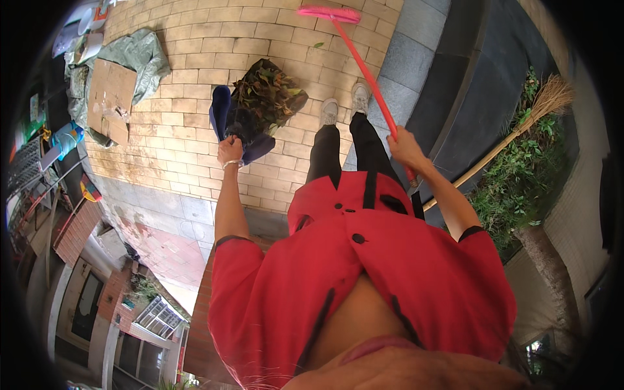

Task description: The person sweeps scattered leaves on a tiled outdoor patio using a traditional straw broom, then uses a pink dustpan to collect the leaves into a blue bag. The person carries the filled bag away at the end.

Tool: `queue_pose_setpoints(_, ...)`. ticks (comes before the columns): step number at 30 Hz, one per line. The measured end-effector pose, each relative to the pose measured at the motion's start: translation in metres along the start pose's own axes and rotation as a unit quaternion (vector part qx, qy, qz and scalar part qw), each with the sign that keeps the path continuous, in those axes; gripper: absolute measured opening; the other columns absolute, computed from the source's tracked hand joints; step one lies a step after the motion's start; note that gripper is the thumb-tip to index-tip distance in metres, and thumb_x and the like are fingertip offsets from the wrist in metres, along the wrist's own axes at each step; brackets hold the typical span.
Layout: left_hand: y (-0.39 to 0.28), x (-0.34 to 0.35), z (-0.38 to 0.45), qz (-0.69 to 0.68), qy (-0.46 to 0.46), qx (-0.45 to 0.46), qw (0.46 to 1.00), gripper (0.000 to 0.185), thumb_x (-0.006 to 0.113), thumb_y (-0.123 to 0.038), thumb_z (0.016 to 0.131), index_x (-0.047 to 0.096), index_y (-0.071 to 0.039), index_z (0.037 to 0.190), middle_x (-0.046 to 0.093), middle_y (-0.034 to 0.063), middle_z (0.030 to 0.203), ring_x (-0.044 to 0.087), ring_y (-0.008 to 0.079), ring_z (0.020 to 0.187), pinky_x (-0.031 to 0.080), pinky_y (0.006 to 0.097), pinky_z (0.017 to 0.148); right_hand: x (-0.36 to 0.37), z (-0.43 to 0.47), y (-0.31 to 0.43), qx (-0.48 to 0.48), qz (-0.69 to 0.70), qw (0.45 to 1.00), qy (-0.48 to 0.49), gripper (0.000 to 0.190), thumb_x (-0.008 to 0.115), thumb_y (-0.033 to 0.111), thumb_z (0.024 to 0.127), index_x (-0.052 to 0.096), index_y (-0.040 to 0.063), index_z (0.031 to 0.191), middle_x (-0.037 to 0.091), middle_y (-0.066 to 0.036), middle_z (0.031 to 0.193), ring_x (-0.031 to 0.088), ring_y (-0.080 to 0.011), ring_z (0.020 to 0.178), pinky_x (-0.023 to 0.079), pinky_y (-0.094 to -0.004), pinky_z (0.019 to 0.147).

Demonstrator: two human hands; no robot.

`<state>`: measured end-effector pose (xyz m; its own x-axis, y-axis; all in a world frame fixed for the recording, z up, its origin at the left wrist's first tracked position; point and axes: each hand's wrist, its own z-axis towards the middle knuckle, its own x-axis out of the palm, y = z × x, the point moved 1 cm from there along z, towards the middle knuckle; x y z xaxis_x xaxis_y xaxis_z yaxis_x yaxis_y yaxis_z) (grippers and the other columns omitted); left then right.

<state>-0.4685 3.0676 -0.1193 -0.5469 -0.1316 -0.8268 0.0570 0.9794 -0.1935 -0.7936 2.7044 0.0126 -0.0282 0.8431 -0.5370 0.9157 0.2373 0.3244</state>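
My left hand is closed on the near end of a dark dustpan-like container, with blue flaps on both sides. Dry brown and green leaves are heaped in its far part. Its exact build is hard to tell, and my fingers hide the gripped part. On the other side, my right hand grips the red pole of a broom near its lower end in the picture. The broom's pink head is out ahead on the yellow brick paving.
A twig broom leans over a planting bed on the right, behind a dark stone ledge. Flattened cardboard lies on a green tarp at left. A single leaf lies near the broom head.
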Motion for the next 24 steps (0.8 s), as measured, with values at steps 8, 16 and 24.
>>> queue_pose_setpoints(8, 0.015, 0.031, 0.008, -0.007, 0.004, -0.059, 0.998, 0.027, 0.057, -0.034, 0.077, 0.073, -0.016, 0.090, 0.068, 0.0201, 0.089, 0.064, 0.0405, 0.087, 0.050, 0.0481, 0.077, -0.051, -0.125, 0.031, 0.157, 0.293, 0.900, 0.283, 0.024, 0.054, 0.022, 0.091, 0.054, -0.002, 0.096, 0.051, 0.000, 0.072, 0.049, -0.0088, 0.065, 0.042, -0.0273, 0.058)
queue_pose_setpoints(16, 0.031, 0.044, -0.003, -0.069, 0.023, -0.080, 0.994, 0.032, 0.057, -0.034, 0.077, 0.072, -0.011, 0.094, 0.067, 0.0217, 0.089, 0.065, 0.0394, 0.088, 0.049, 0.0457, 0.077, -0.086, -0.118, 0.074, 0.046, 0.050, 0.992, 0.109, 0.023, 0.055, 0.021, 0.091, 0.055, -0.002, 0.093, 0.048, -0.007, 0.066, 0.042, -0.0146, 0.064, 0.039, -0.0330, 0.059)
queue_pose_setpoints(24, 0.086, 0.010, -0.039, -0.233, 0.001, -0.012, 0.972, 0.022, 0.060, -0.025, 0.076, 0.068, -0.004, 0.076, 0.061, 0.0156, 0.063, 0.056, 0.0270, 0.057, 0.044, 0.0385, 0.058, -0.061, 0.002, 0.084, -0.074, 0.003, 0.996, 0.047, 0.031, 0.050, 0.027, 0.094, 0.056, -0.003, 0.101, 0.058, -0.022, 0.070, 0.056, -0.0314, 0.063, 0.044, -0.0427, 0.062)
